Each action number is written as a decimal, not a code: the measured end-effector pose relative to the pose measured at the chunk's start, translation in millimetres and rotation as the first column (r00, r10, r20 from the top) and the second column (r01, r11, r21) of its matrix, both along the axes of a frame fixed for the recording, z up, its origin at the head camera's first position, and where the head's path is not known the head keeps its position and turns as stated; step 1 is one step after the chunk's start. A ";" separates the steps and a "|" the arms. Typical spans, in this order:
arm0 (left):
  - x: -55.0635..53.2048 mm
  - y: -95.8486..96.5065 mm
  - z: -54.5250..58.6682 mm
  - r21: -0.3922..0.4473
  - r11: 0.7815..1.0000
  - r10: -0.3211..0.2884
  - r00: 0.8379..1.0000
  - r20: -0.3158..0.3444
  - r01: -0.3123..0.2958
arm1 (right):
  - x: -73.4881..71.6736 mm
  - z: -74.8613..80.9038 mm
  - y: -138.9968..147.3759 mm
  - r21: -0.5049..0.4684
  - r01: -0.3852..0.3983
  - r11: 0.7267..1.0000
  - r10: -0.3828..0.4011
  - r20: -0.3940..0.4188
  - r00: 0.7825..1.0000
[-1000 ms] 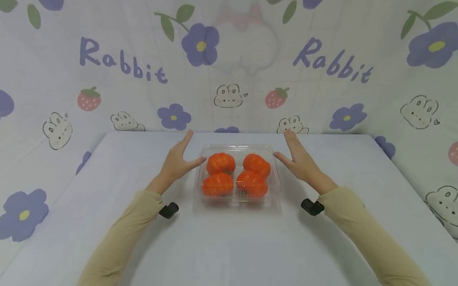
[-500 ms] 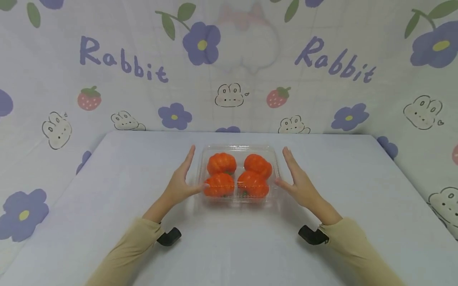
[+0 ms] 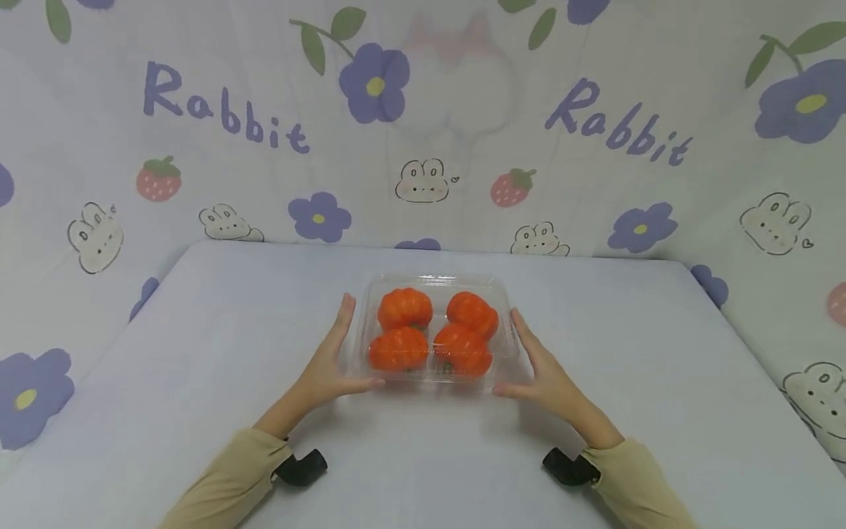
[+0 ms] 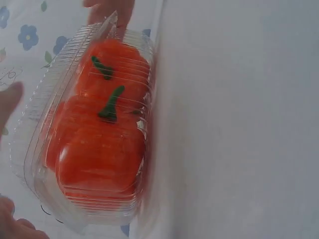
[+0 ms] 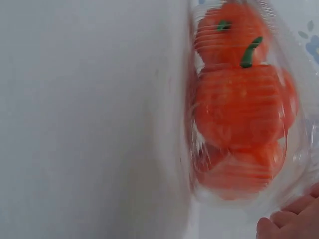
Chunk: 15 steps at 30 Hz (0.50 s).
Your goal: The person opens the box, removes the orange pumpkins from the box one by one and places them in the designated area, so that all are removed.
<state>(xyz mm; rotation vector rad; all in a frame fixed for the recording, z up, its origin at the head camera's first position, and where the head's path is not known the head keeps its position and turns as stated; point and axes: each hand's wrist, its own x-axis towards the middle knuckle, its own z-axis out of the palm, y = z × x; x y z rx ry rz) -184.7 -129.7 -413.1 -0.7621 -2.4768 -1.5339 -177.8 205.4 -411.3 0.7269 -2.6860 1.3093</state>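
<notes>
A clear plastic clamshell box (image 3: 436,281) sits on the table in the middle of the head view. Several small orange pumpkins (image 3: 405,308) with green stems are inside, seen through its transparent lid. My left hand (image 3: 324,371) is beside the box's left side, fingers fairly straight and thumb spread along the near left corner. At the opposite side, my right hand (image 3: 545,375) mirrors it, thumb by the near right corner. Contact with the plastic cannot be told. In the left wrist view the pumpkins (image 4: 99,154) show through the ribbed wall; fingertips (image 5: 284,224) appear low in the right wrist view.
A white-covered table (image 3: 423,455) extends around the box. Behind it hangs a patterned cloth (image 3: 264,176) with flowers, rabbits and strawberries. A black wrist camera (image 3: 300,469) is on the left wrist, and another black camera (image 3: 570,468) on the right.
Both hands have come nearer to the body and lower along the box's sides. Their thumbs have shifted from the far part of its sides to its near corners.
</notes>
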 end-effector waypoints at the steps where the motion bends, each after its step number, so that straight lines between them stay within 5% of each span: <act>1: -4.2 0.6 -7.2 -0.002 1.000 -0.006 1.000 -0.004 0.006 | -0.3 -0.6 0.0 0.000 0.004 1.000 -0.004 -0.003 1.000; 3: -12.3 1.9 -20.3 -0.017 1.000 -0.005 1.000 -0.017 0.004 | -1.6 -1.4 0.2 -0.001 0.018 1.000 -0.018 -0.021 1.000; 7: -16.2 3.1 -27.6 0.008 1.000 0.008 1.000 0.021 -0.009 | 0.4 4.0 -4.8 -0.048 0.038 0.998 -0.040 -0.029 0.999; 15: -6.6 0.0 -31.8 0.089 0.996 -0.034 0.975 0.219 0.014 | 14.0 8.6 -15.8 -0.175 0.038 0.984 -0.026 0.070 0.997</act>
